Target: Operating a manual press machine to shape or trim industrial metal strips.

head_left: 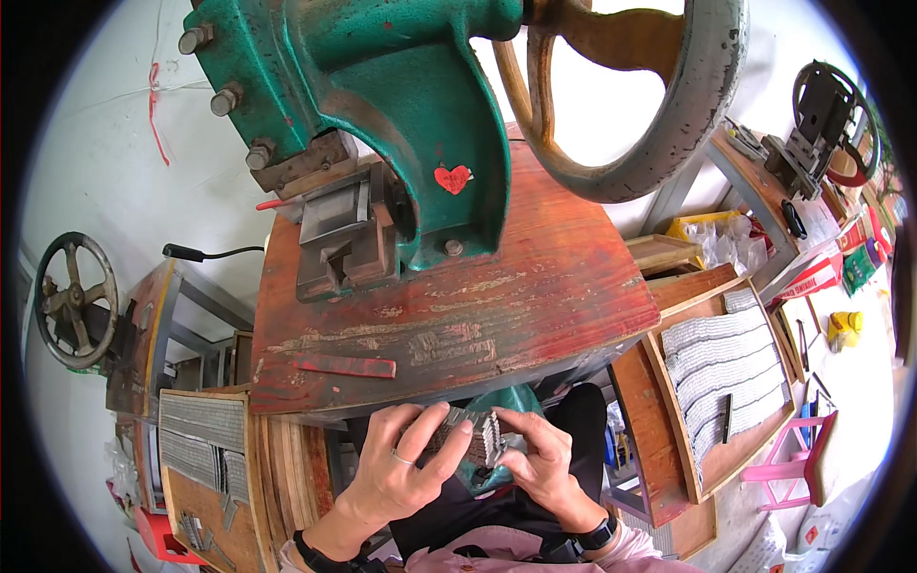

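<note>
Hands meet at the lower centre of the frame, just under the front edge of the worn red wooden bench. Your left hand and right hand both have fingers curled closed around a small stack of thin grey metal strips, held between them over your lap. The stack looks stiff and light, but loose: judged from the ragged ends, the strips could slide apart or fan out, and the edges may be sharp. Keep pinching across the flat faces with thumbs on top, squaring the ends with your fingertips.

Above, the green hand press with its large flywheel fills the upper centre. 2 wooden trays of similar strips sit at lower left and right.
</note>
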Motion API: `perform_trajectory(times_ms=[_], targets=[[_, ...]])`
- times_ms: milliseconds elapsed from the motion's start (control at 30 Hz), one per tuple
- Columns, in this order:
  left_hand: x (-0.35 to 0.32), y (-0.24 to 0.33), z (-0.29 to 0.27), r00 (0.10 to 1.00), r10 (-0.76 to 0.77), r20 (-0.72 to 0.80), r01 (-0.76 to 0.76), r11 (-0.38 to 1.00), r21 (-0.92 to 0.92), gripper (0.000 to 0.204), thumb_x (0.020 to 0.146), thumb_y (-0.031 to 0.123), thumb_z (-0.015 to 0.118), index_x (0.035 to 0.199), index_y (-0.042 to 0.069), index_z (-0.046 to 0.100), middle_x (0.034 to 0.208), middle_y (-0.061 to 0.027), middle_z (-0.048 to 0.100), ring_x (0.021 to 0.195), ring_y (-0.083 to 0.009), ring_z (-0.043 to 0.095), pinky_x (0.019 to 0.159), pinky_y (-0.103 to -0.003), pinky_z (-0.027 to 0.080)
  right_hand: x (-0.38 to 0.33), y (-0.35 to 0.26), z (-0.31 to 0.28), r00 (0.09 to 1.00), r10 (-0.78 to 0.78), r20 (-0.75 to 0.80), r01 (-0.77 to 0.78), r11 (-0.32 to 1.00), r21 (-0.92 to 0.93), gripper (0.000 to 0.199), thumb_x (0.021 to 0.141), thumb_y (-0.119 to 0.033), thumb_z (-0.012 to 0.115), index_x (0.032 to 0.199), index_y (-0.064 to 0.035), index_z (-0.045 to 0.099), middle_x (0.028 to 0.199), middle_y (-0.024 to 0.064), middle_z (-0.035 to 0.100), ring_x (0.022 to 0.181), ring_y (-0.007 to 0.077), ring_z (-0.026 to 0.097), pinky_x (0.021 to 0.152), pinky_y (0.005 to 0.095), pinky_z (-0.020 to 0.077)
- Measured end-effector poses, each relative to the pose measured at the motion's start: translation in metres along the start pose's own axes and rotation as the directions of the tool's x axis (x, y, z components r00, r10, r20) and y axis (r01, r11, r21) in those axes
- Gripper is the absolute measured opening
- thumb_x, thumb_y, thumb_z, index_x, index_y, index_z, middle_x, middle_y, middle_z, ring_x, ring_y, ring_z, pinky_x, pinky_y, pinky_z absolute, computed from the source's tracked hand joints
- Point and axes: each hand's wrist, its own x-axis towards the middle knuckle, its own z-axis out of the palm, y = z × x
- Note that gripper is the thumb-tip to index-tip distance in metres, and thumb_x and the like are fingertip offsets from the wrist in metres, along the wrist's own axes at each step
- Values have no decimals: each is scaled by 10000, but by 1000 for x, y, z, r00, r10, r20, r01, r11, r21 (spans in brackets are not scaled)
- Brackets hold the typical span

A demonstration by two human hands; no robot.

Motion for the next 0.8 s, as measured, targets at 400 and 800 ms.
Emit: perform_trajectory(times_ms=[400,800], targets=[[29,-65,35,972,-91,218,97,995,-16,555,690,6,703,1210,36,512,1162,-150,495,1006,-354,485,903,-446,427,81,23,-6,969,-172,175,212,946,-247,844,677,-63,778,1389,-5,329,1388,213,386,1245,370,425,984,405,426],[43,-90,40,814,-251,524,398,898,-189,656,765,72,692,1337,17,376,1176,-190,557,1089,-362,473,951,-432,392,102,47,-1,934,26,356,134,899,-416,874,712,-171,754,1415,2,263,1261,221,480,1203,364,437,998,426,374]])
